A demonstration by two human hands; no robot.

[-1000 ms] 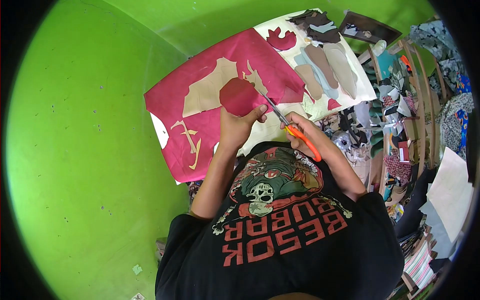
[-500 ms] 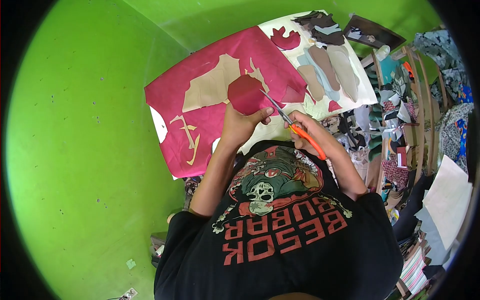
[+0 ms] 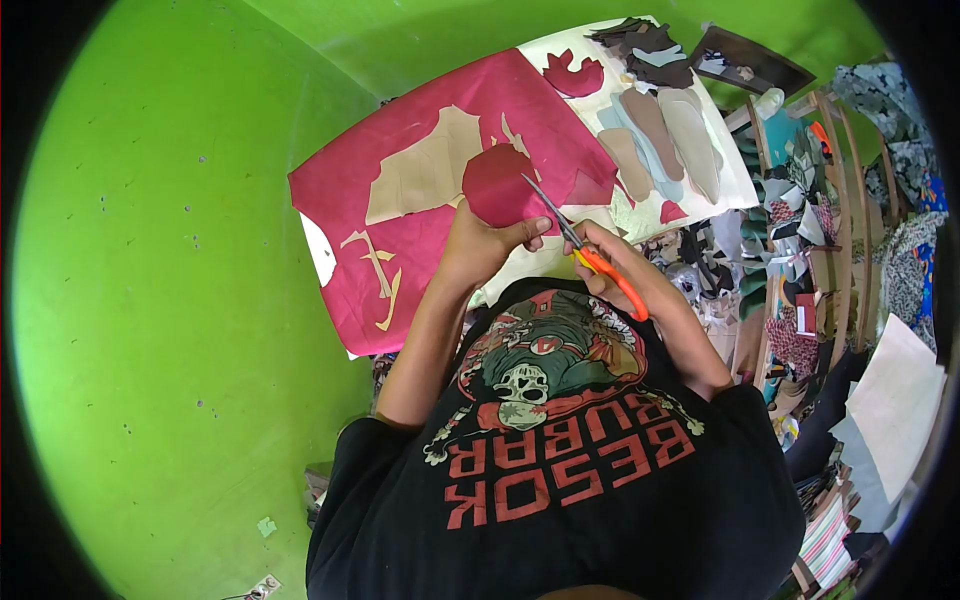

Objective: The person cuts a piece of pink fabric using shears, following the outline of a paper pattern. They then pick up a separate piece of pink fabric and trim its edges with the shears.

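My left hand (image 3: 490,243) pinches the lower edge of a dark red piece of material (image 3: 497,185), thumb on top. My right hand (image 3: 600,255) grips a pair of scissors (image 3: 612,272) with orange handles. Their blades lie along the right edge of the red piece and look nearly closed. Beneath, a large red sheet (image 3: 340,190) covers the left of the table, with a tan paper pattern (image 3: 425,165) and thin curved tan strips (image 3: 383,285) lying on it.
Sole-shaped pieces (image 3: 690,145) in beige, brown and pale blue lie on the white tabletop (image 3: 735,180) at right. Dark scraps (image 3: 640,45) and a curved red offcut (image 3: 573,75) sit at the back. A wooden rack (image 3: 845,230) of cluttered materials stands right; a green wall (image 3: 150,250) rises left.
The red piece and my left hand have shifted slightly to the right and up in view. The scissors stay at its right edge, their handles a little lower and further left.
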